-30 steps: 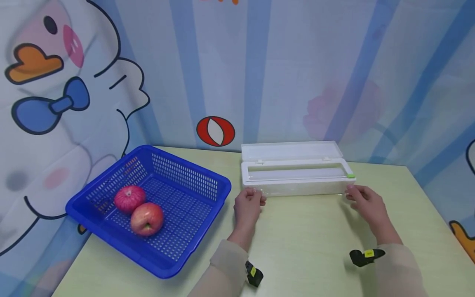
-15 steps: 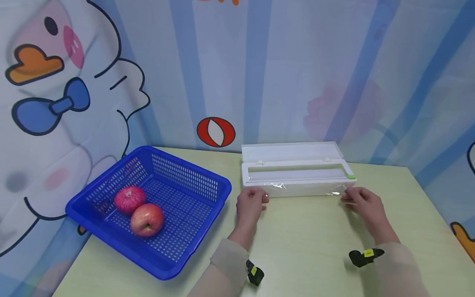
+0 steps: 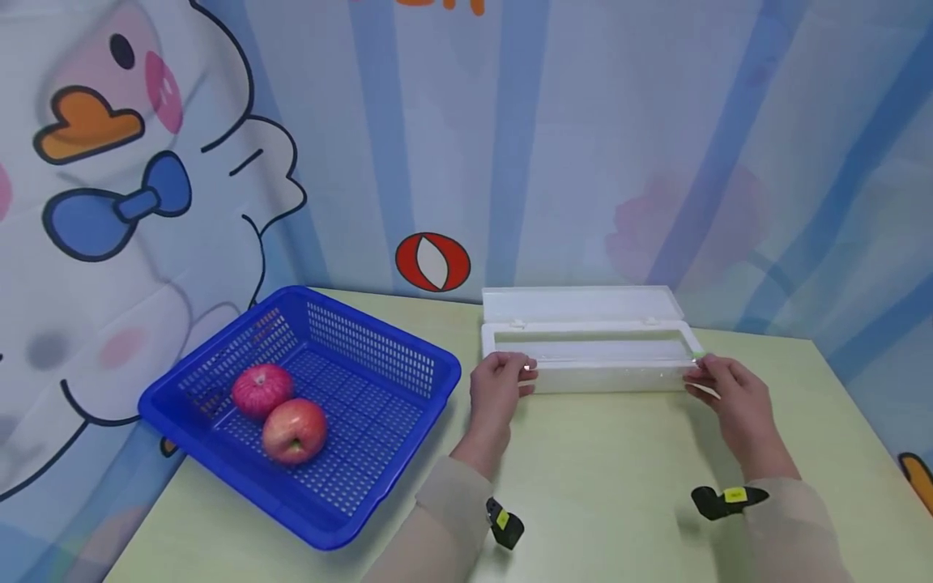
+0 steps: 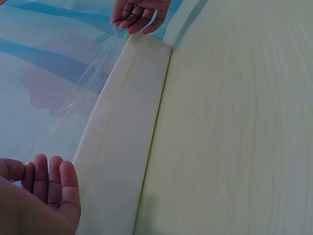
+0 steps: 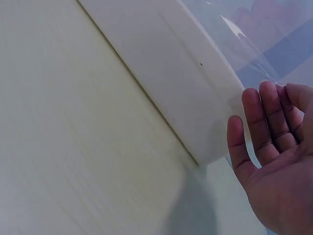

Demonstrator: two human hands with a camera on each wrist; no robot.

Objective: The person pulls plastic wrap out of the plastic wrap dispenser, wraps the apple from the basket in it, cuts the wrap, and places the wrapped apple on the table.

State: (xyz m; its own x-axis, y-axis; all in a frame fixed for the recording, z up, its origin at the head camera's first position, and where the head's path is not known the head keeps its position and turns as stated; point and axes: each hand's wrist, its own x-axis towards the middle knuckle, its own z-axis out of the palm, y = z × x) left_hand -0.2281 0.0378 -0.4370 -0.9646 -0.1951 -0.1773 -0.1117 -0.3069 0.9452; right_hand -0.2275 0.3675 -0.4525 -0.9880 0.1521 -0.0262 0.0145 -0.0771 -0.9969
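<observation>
Clear film (image 4: 72,103) was pinched at opposite ends by the left hand (image 3: 498,390) and right hand (image 3: 742,402), near the white box (image 4: 122,117); light, limp, clingy handling was expected, corners best gripped

Nothing legible, wrist-camera labels (image 3: 735,495) (too small), cropped backdrop lettering (image 3: 477,6)

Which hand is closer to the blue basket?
Left. The left hand is just right of the blue basket, not touching it, by the white box's left end. The right hand is farther right, by the box's right end.
</observation>
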